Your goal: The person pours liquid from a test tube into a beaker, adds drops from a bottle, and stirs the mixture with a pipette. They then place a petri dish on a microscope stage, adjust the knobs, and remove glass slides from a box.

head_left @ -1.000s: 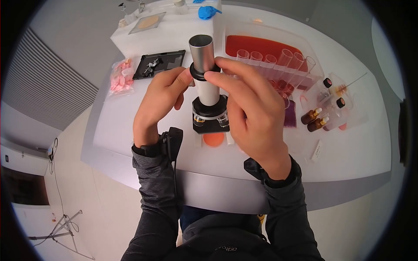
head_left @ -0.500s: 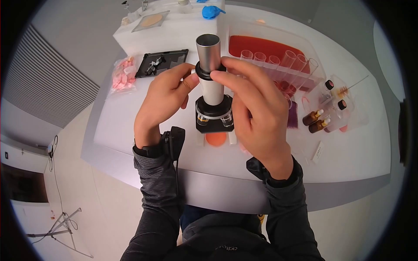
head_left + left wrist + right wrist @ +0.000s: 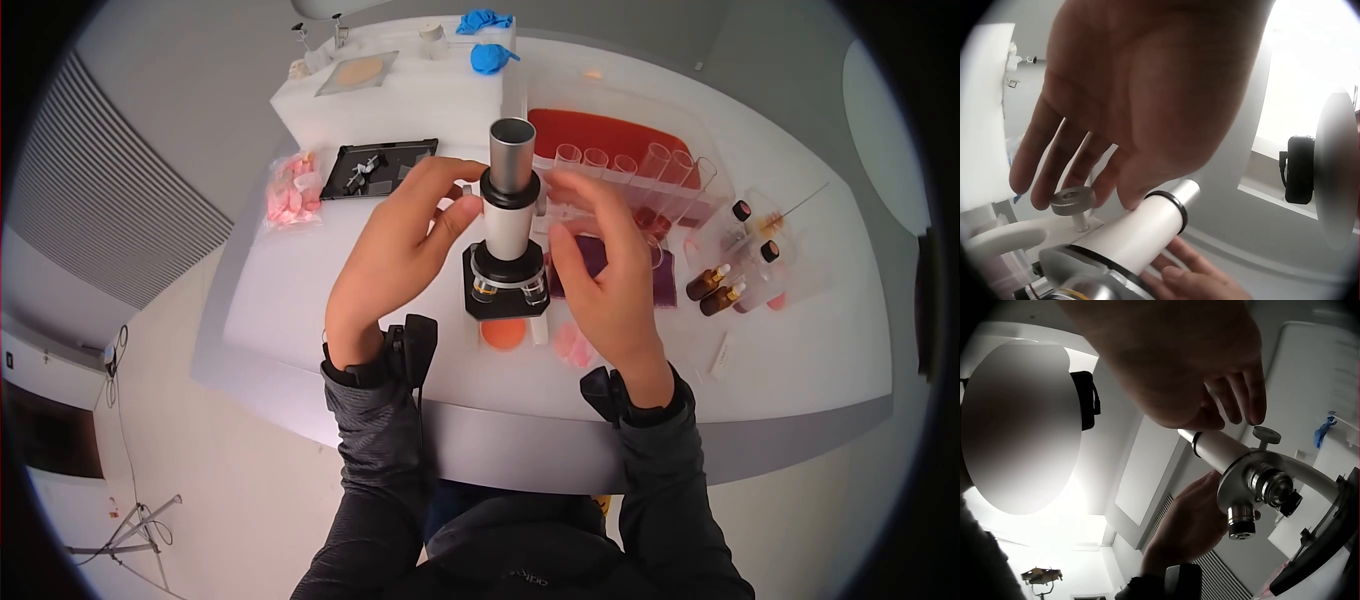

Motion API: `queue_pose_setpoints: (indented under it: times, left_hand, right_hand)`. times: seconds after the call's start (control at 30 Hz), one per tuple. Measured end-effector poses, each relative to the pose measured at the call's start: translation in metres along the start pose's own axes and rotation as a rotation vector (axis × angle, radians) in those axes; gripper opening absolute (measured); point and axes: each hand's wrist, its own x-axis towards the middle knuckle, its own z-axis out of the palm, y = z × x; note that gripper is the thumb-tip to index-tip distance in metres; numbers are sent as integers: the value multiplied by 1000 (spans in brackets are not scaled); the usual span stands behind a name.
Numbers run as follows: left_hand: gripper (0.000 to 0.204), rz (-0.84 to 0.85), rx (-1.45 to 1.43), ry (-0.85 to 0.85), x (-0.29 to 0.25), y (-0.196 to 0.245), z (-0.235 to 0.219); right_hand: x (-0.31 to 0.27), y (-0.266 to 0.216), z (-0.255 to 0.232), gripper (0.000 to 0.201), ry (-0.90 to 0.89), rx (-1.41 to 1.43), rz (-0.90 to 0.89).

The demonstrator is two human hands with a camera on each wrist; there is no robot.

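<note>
A white and black microscope [image 3: 510, 225] with a silver eyepiece tube [image 3: 512, 158] stands upright between both hands. My left hand [image 3: 400, 240] is at its left side, thumb and forefinger apart around the left focus knob [image 3: 1073, 201]. In the left wrist view the fingers hang loosely behind that knob, and the thumb lies close to the white tube. My right hand [image 3: 610, 270] is at the right side, fingers loosely spread, fingertips near the right focus knob [image 3: 1267, 435]. Below the objectives [image 3: 1270, 484] is a black stage [image 3: 507, 301], with an orange disc [image 3: 503, 335] in front.
A clear bin [image 3: 720, 165] of red liquid stands behind several test tubes [image 3: 655, 165]. Dropper bottles [image 3: 708, 284] are at right. A pink-filled bag [image 3: 294, 190], a black tray [image 3: 350, 185] and a white block [image 3: 400, 110] with blue gloves [image 3: 489, 58] are at left and back.
Both hands have come away from the black collar and moved down to the microscope's sides by the knobs. The right fingers have spread off it. The view has shifted slightly.
</note>
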Motion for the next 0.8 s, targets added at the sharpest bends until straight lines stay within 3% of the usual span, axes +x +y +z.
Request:
queue_pose_setpoints:
  times: [0.13, 0.2, 0.3, 0.37, 0.67, 0.8]
  left_hand:
    - [36, 48, 49, -42, -2, 2, -5]
    - [40, 9, 65, -115, -2, 1, -7]
    - [43, 108, 97, -82, -1, -1, -4]
    - [45, 88, 128, -92, -1, 4, -3]
    - [47, 82, 159, -114, -2, 2, -3]
    - [47, 91, 170, -97, -2, 3, -3]
  right_hand:
    - [-17, 4, -5, 51, -72, 70, 219]
    - [-30, 10, -7, 61, -141, 123, 276]
    - [-39, 17, -2, 74, -248, 195, 374]
    - [-41, 21, 5, 81, -305, 248, 415]
    - [-31, 23, 19, 80, -354, 547, 497]
    - [-32, 25, 23, 76, -328, 508, 499]
